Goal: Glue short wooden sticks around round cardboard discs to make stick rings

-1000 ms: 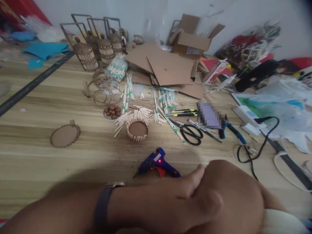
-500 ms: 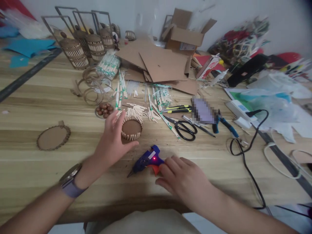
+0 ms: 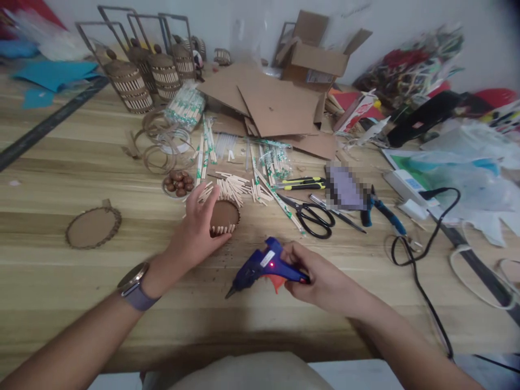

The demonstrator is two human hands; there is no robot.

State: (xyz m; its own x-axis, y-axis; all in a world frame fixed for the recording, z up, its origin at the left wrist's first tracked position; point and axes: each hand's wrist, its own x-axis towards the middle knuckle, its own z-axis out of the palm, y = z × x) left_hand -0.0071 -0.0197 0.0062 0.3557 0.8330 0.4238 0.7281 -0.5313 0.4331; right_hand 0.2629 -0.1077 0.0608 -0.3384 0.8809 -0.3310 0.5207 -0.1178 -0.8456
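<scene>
My left hand curves around the left side of a round cardboard base edged with short upright wooden sticks. Its thumb lies by the front rim and the fingers reach behind, spread apart; whether they touch the rim I cannot tell. A blue glue gun with a lit red light and an orange trigger is in my right hand. The gun's nozzle points down and left, a little above the table. Behind the base lie many loose cut sticks, and a bowl of brown beads stands to their left.
An oval cardboard piece with a braided edge lies at left. Black scissors, a yellow-black cutter and blue-handled pliers lie right of the sticks. Finished lanterns, cardboard sheets and a black cable surround the work.
My right hand has closed around the glue gun's handle and lifted it slightly, shifting it right. My left hand has moved right, closer around the stick-edged base. The view has shifted a little.
</scene>
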